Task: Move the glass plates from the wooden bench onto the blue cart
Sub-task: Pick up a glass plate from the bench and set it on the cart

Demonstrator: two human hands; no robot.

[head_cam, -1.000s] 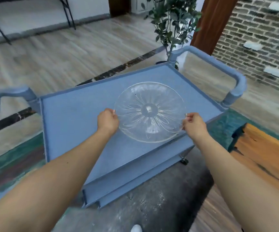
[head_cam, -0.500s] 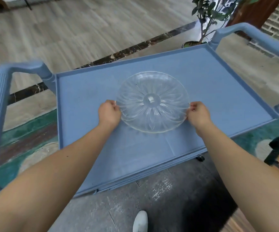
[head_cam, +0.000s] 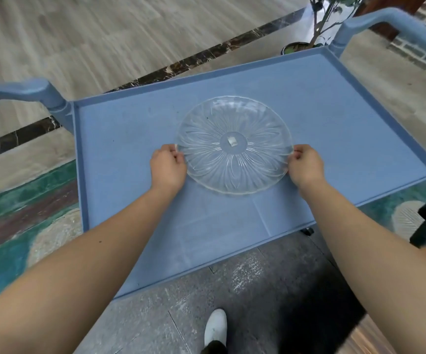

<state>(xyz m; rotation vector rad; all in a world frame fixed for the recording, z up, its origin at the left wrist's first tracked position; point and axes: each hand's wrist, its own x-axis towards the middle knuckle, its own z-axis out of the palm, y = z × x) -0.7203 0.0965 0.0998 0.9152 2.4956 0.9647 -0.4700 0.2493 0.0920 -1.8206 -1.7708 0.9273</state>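
A: Both hands are on it. The left hand point(head_cam: 168, 166) is pinching the rim of the round, clear glass plate with the pressed petal pattern point(head_cam: 234, 144) on one side, and the right hand point(head_cam: 305, 166) is pinching the opposite edge.

B: And the plate is sitting right over the middle of the top tray of the blue plastic cart point(head_cam: 120, 154), level, face up. Is it down yet?

A: Hard to call from here. The glass is see-through and the rim shadow is faint, so I'm judging it as touching or just about touching the tray, no more than that.

B: Why two hands on such a light-looking dish?

A: I'm reading it as control. Gripping at opposite ends is keeping it flat, so it's landing evenly rather than edge first, which matters with glass on hard plastic.

B: Fingers curled over the rim, thumbs on top, both closed firmly on the glass.

A: And the central spot is sensible: well clear of the raised lip and the curved blue handles point(head_cam: 20, 90), leaving room around it for more plates.

B: A white shoe point(head_cam: 215, 328) is peeking in below, beside the cart. The person is standing close, leaning in.

A: Next, I'd expect the fingers to be slipping out once it's settled.
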